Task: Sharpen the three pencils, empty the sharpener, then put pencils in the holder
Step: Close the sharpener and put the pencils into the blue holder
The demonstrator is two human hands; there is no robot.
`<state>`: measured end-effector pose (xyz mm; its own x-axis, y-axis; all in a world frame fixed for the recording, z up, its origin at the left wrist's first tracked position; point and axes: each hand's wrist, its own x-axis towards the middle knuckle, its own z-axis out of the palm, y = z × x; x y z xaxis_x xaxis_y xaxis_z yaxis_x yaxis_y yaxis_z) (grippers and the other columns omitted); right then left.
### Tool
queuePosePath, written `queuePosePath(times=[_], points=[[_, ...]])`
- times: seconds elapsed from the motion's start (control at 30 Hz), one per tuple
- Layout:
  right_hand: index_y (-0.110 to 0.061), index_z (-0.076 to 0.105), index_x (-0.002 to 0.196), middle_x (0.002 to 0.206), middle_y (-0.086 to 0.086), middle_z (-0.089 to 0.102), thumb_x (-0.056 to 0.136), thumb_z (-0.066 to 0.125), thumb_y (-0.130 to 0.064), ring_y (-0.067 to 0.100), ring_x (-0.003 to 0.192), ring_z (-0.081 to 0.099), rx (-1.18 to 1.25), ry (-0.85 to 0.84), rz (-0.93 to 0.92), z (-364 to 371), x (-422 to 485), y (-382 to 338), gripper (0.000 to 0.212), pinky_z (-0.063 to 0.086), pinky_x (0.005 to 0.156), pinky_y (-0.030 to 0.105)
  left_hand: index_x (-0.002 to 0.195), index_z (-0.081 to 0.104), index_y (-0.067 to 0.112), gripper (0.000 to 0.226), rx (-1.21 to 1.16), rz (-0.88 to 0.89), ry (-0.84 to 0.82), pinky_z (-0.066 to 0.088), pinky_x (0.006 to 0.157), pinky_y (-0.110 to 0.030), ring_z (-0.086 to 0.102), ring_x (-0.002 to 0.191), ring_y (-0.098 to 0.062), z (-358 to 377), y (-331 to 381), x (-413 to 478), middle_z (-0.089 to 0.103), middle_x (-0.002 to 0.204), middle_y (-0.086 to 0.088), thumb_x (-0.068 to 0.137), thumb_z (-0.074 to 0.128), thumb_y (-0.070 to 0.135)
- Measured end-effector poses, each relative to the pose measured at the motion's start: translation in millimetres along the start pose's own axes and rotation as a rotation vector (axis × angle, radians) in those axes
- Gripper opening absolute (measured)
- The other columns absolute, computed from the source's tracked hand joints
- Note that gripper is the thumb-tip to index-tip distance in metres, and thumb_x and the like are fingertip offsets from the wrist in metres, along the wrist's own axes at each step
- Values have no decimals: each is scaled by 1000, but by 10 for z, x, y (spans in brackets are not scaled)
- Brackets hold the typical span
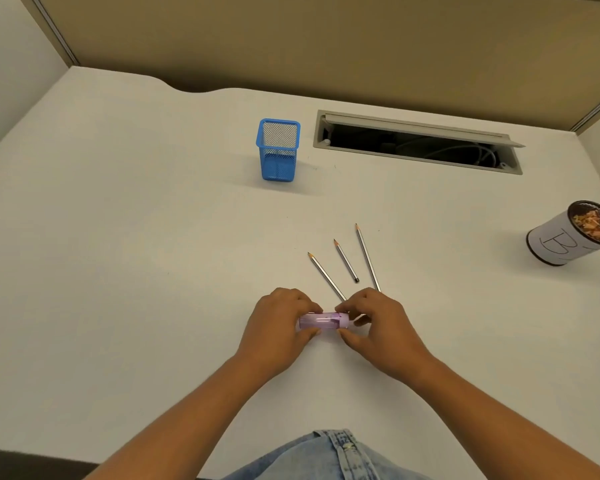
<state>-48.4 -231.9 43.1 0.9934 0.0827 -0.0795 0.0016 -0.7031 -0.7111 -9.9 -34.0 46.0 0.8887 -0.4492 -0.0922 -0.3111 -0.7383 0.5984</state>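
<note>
The only writing we can read is a hand-drawn "B" on the paper wrap of a cup at the far right.

Going from the left, the white desk [118, 237] carries a blue mesh holder [278, 150], upright toward the back. Nearer us, the left hand [278, 327] grips one end of the purple sharpener [323, 321], fingers curled over it and thumb under. The sharpener lies crosswise between the hands, and we cannot tell whether it touches the desk. The right hand [378, 327] pinches its other end.

Just beyond the hands, well apart from the holder, three pencils lie on the desk with their tips pointing away: the left pencil [326, 276], the shorter middle pencil [345, 260] and the right pencil [368, 256]. The outer two run behind the right hand's fingers.

Right of the holder, a cable hatch [416, 143] stands open, with cords in the dark inside. At the far right the cup [561, 244] holds orange-brown shavings.

A tan partition [326, 39] backs the desk, and pale denim [326, 455] shows at the bottom edge.
</note>
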Motion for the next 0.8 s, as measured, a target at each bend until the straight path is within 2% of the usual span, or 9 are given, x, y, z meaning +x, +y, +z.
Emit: queuePosePath(times=[0.17, 0.37, 0.6, 0.8], points=[[-25, 73, 102, 94, -10, 62, 80, 74, -29, 7, 80, 62, -97, -33, 17, 88, 15, 86, 23, 56, 75, 29, 106, 73, 29, 22, 29, 16, -6, 42, 85, -25, 55, 103, -14, 94, -65, 27, 66, 107, 7, 84, 70, 33], [-26, 72, 105, 99, -10, 64, 81, 72, -30, 8, 81, 62, -140, -48, 41, 128, 25, 112, 25, 56, 76, 29, 108, 73, 28, 27, 42, 15, 20, 38, 84, -21, 56, 102, -14, 159, -92, 26, 68, 107, 7, 83, 72, 37], [-26, 60, 126, 119, -9, 57, 79, 73, -30, 10, 89, 62, -165, -72, 24, 134, -6, 126, 49, 55, 82, 28, 118, 66, 24, 45, 44, 8, 34, 41, 92, -26, 56, 107, -16, 213, -141, -3, 64, 115, 4, 76, 77, 37], [-28, 59, 126, 121, -10, 56, 79, 75, -34, 5, 85, 57, -181, -60, 15, 138, -41, 143, 50, 55, 80, 25, 124, 63, 24, 50, 37, 12, 37, 41, 98, -29, 55, 113, -17, 235, -159, -12, 63, 120, 3, 77, 75, 38]])
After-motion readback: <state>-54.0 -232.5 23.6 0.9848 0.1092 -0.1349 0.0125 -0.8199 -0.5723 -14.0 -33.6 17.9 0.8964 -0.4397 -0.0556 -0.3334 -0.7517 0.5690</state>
